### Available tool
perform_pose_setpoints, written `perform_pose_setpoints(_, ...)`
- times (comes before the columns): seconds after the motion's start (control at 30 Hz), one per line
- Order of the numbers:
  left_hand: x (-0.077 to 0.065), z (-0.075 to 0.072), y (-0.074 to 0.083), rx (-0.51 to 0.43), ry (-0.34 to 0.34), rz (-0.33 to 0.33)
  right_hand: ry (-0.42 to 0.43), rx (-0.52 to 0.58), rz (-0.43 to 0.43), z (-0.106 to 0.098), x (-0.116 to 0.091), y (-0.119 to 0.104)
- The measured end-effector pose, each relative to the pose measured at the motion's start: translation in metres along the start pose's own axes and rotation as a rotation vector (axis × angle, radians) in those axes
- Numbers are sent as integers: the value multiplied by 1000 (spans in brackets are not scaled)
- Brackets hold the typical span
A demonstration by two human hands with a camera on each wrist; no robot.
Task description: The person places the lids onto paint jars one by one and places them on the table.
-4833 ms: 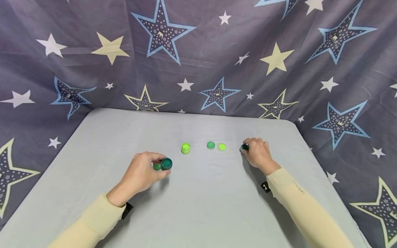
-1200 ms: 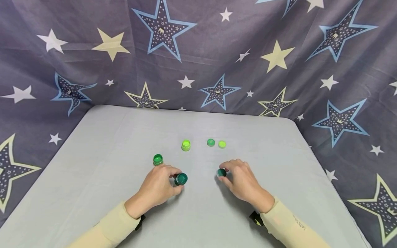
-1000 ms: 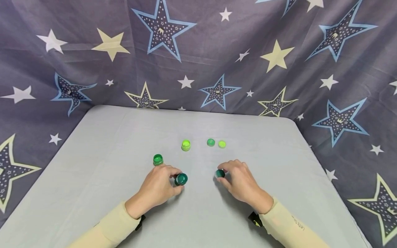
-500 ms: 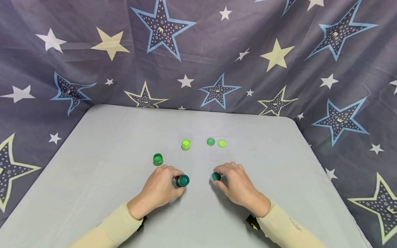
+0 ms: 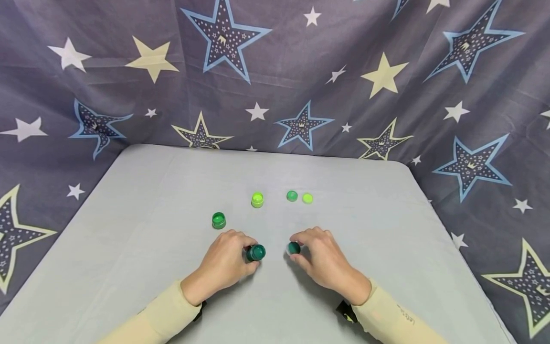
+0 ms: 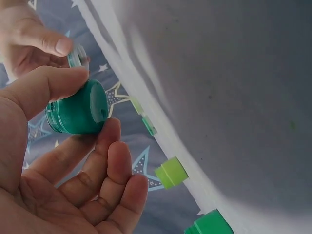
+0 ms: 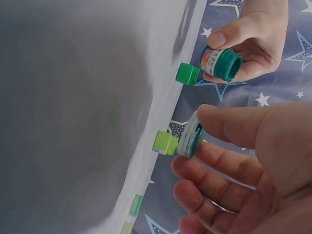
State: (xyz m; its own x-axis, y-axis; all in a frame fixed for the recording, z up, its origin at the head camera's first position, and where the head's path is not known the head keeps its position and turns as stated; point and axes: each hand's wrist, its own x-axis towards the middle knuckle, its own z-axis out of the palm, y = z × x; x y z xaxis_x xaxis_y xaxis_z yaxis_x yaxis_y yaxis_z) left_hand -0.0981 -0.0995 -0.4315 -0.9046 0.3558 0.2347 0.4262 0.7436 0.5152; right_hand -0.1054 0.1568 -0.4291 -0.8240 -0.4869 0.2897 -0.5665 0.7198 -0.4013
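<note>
My left hand [image 5: 225, 262] grips a small dark green paint jar [image 5: 257, 252], thumb on one side and fingers on the other. Its mouth is uncovered, and the right wrist view shows a printed label on its side. A short gap to the right, my right hand [image 5: 324, 262] pinches a round dark green lid [image 5: 293, 248] between thumb and fingers. The lid is tilted, with a pale rim [image 7: 190, 135] in the right wrist view. Jar and lid are apart, both over the near middle of the table.
An uncovered green jar [image 5: 218, 220] stands beyond my left hand on the grey table [image 5: 150, 205]. Farther back are an uncovered lime jar [image 5: 257, 199], a green lid [image 5: 292, 196] and a lime lid [image 5: 307, 198]. A star-patterned cloth [image 5: 275, 71] hangs behind the table.
Both hands have come from farther apart to the near middle, the left with the jar, the right with the lid. Over the last second the gap between jar and lid has narrowed.
</note>
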Motion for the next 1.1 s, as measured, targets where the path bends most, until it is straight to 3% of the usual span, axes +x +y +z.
perform_pose_setpoints(1.1, 1, 9, 7, 39, -3, 59, -15, 67, -16, 2, 0, -17)
